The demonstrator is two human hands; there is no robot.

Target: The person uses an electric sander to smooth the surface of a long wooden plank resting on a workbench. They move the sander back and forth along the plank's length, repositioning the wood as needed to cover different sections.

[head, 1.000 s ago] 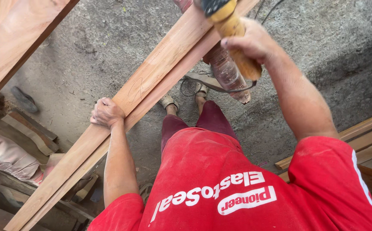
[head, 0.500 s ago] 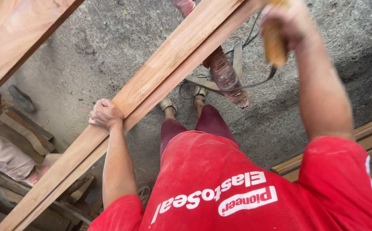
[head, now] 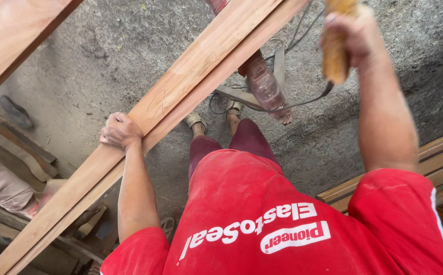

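A long pale wooden plank [head: 191,76] runs diagonally from the lower left to the upper right, above a concrete floor. My left hand [head: 120,130] is closed in a fist and presses on the plank's near edge. My right hand [head: 352,36] is raised at the upper right, off the plank, gripping the dusty yellow handle of a power tool [head: 335,56]. The tool's head is cut off by the top edge. A dark cable [head: 303,104] hangs from the handle. My red shirt [head: 262,224] fills the lower middle.
A second plank [head: 12,40] crosses the upper left corner. A reddish dusty post [head: 264,86] stands under the long plank. Stacked boards [head: 435,173] lie at the right, and wood scraps [head: 18,153] and a sandal [head: 15,112] at the left. My feet [head: 213,114] stand below the plank.
My right hand has swung the tool from over the plank to the right and upward. My left hand has stayed on the plank.
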